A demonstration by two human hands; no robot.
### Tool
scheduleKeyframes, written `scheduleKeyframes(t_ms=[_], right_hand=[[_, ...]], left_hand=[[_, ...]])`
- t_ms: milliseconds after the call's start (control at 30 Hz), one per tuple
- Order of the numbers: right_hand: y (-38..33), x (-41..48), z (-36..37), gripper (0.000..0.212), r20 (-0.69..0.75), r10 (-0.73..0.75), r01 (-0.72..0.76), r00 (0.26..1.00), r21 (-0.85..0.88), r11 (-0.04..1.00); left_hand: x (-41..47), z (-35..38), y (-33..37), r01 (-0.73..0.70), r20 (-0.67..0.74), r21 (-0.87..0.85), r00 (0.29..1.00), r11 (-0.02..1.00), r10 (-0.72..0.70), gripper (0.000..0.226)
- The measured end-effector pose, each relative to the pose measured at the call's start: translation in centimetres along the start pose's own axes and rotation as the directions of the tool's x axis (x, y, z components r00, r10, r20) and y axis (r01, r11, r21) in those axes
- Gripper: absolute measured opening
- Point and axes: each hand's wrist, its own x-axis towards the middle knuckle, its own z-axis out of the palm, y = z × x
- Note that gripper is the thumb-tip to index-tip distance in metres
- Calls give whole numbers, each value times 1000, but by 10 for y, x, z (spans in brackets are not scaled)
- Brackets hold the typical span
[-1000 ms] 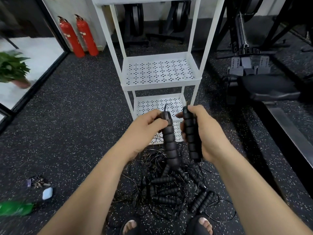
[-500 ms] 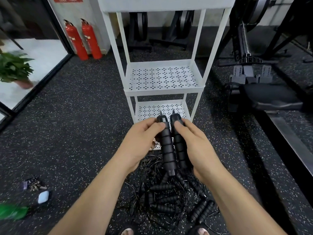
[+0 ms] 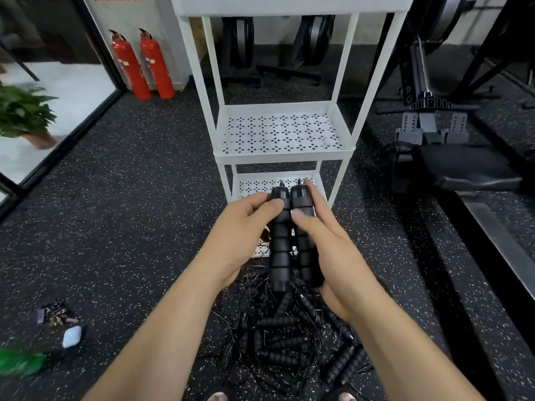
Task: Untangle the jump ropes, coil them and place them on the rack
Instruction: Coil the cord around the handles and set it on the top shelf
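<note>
Left hand [image 3: 243, 235]: you clasp the left handle [image 3: 280, 256], thumb pressed near its cap.
Right hand [image 3: 333, 256]: you grip the right handle [image 3: 304, 204], thumb in front and fingers behind.
Handles: upright and touching, ends level, probably to pair one rope's ends before coiling.
Tangled ropes [image 3: 289, 342]: heaped on the floor [image 3: 144, 227] beneath your hands.
Rack [image 3: 283, 159]: directly ahead, near for placing.
</note>
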Motion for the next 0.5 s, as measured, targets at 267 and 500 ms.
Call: scheduleKeyframes(t_ms=[267, 500], right_hand=[[18, 11, -8, 118, 163, 26, 20, 986, -277, 961], [15, 31, -10, 56, 118, 57, -27, 991, -240, 971]], left_hand=[[6, 0, -16, -25, -101, 9, 995, 1000, 26, 19], [10, -5, -11, 11, -126, -30, 992, 999, -15, 23]])
